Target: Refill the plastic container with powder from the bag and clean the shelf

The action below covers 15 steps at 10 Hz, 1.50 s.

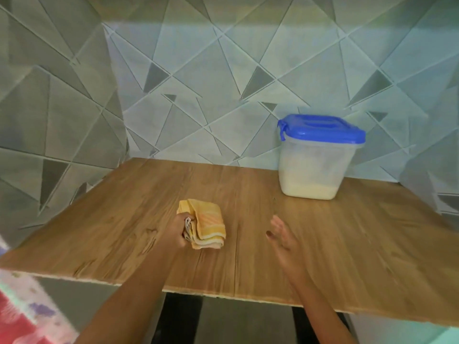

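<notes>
Currently the left hand (177,232) grips a folded yellow cloth (206,225), fingers curled round its left edge, where the stacked layers show pale. The cloth lies on the wooden shelf (119,219), a little left of the middle. Its long axis runs from the far left to the near right, and the striped, layered end faces the shelf's front edge.

The right hand (283,238) is open and holds nothing. Its fingers are straight and point away toward the back wall, with the palm turned leftward. It is slightly blurred, and I cannot tell whether it touches the wood. The two hands are apart, with bare wood between them.

The plastic container (315,170) stands upright at the back right of the shelf, close to the tiled wall (198,83) and well apart from both hands and the cloth. Its blue lid (323,129) is on, with a blue latch (282,131) hanging at the left end, so its longer side runs roughly left to right along the wall. Pale powder (308,189) shows through the cloudy sides, densest near the bottom.

A patterned red and white fabric (19,316) shows at the lower left, below the shelf.
</notes>
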Each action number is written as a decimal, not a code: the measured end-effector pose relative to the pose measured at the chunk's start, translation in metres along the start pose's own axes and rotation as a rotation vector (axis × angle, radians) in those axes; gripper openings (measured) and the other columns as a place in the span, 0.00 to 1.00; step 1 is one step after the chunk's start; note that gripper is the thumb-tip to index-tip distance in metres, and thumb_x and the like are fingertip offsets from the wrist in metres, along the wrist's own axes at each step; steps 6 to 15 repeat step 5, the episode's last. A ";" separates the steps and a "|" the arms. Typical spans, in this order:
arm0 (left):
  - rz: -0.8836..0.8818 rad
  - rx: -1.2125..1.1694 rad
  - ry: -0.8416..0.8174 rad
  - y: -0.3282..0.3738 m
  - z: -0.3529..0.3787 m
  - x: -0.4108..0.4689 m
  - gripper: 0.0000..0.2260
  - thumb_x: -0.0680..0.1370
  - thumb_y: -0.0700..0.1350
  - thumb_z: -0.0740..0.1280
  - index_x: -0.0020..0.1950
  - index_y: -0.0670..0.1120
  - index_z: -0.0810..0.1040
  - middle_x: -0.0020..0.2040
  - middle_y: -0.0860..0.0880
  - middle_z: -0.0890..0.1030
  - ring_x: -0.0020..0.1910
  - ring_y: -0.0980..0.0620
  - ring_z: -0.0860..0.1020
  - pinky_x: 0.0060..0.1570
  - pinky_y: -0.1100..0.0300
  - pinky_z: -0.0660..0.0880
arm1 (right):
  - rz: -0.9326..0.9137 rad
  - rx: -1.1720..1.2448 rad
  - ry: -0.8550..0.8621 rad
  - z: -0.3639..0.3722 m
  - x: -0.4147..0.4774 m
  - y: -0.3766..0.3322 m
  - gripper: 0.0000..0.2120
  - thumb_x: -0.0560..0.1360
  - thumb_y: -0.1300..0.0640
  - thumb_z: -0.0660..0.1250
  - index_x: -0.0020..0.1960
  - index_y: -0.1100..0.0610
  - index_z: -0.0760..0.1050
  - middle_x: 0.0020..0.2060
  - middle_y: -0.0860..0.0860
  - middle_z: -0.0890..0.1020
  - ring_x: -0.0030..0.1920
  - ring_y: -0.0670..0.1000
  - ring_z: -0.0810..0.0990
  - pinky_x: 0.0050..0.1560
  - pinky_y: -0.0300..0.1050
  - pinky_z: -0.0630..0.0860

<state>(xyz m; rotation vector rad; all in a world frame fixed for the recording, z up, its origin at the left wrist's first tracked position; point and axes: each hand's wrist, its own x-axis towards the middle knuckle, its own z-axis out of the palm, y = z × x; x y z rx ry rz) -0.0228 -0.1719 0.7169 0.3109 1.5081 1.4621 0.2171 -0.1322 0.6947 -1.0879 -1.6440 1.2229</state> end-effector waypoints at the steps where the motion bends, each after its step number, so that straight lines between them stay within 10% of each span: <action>1: -0.071 0.039 -0.006 -0.001 -0.002 0.036 0.20 0.80 0.38 0.54 0.70 0.33 0.63 0.71 0.32 0.64 0.68 0.35 0.68 0.63 0.46 0.68 | 0.020 -0.019 0.006 0.002 0.025 0.009 0.23 0.77 0.59 0.62 0.71 0.51 0.64 0.68 0.48 0.71 0.69 0.48 0.68 0.70 0.45 0.64; 4: 0.108 1.304 0.239 0.018 -0.037 0.090 0.17 0.76 0.50 0.63 0.58 0.38 0.73 0.55 0.42 0.79 0.54 0.43 0.78 0.44 0.56 0.72 | 0.041 -0.125 -0.031 0.023 0.086 0.029 0.23 0.77 0.55 0.63 0.71 0.48 0.65 0.69 0.47 0.70 0.70 0.47 0.67 0.72 0.50 0.63; 5: 0.276 1.320 0.257 0.027 -0.029 0.089 0.20 0.77 0.48 0.63 0.65 0.41 0.70 0.65 0.40 0.73 0.63 0.42 0.73 0.56 0.54 0.71 | 0.032 -0.133 -0.012 0.024 0.092 0.020 0.23 0.77 0.56 0.63 0.72 0.49 0.64 0.70 0.47 0.69 0.70 0.47 0.66 0.70 0.44 0.62; 15: 0.276 1.320 0.257 0.027 -0.029 0.089 0.20 0.77 0.48 0.63 0.65 0.41 0.70 0.65 0.40 0.73 0.63 0.42 0.73 0.56 0.54 0.71 | 0.032 -0.133 -0.012 0.024 0.092 0.020 0.23 0.77 0.56 0.63 0.72 0.49 0.64 0.70 0.47 0.69 0.70 0.47 0.66 0.70 0.44 0.62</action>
